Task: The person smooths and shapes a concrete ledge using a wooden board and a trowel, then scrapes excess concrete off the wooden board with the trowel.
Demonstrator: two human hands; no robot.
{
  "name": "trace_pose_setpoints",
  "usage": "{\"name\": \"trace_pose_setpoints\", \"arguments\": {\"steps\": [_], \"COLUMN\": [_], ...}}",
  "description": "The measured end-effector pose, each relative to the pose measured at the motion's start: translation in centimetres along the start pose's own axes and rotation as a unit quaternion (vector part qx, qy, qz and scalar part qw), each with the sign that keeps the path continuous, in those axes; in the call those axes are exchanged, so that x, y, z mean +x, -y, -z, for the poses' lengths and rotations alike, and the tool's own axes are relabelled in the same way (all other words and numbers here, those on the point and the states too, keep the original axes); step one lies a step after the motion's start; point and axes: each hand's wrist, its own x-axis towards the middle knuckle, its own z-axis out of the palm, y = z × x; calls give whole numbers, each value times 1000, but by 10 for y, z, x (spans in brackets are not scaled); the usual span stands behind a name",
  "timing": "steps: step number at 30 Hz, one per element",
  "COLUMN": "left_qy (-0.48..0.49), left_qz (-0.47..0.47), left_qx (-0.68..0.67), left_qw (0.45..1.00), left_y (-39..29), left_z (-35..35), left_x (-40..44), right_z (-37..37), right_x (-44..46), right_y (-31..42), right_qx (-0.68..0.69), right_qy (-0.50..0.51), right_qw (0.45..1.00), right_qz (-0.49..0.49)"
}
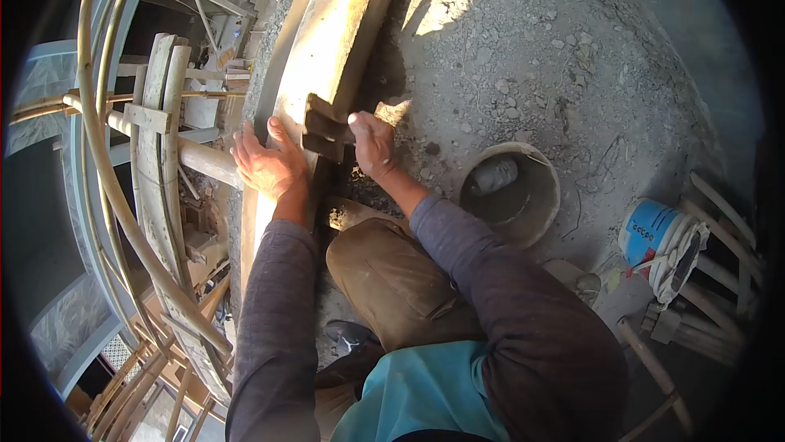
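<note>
A long pale ledge, sunlit at its upper end, runs up through the view in front of me. My left hand lies on its top with the fingers apart, holding nothing. My right hand is closed around a dark brown, blocky hand tool, whose exact kind I cannot make out. The tool's head is at the right edge of the ledge, just right of my left hand. Part of the tool is hidden behind my fingers.
A round bucket with a grey lump inside stands right of my right forearm. Rubble covers the floor beyond. A blue and white pail lies near poles at the right. Bamboo and timber scaffolding rises left of the ledge.
</note>
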Motion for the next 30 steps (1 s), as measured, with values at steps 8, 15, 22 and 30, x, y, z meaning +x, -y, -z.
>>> {"name": "trace_pose_setpoints", "arguments": {"steps": [8,15,22,30], "left_qy": [32,206,254,341], "left_qz": [-153,-175,-120,-49], "left_qx": [-93,-22,1,54], "left_qw": [983,963,960,937], "left_y": [46,60,117,168], "left_z": [21,96,146,170], "left_x": [-23,-63,-103,-129], "right_z": [30,44,12,7], "right_x": [46,145,66,-28], "right_y": [56,47,15,-6], "right_qx": [79,122,83,-104], "right_qy": [-116,-137,-66,91], "right_qw": [989,981,992,987], "right_qz": [-37,-69,-75,82]}}
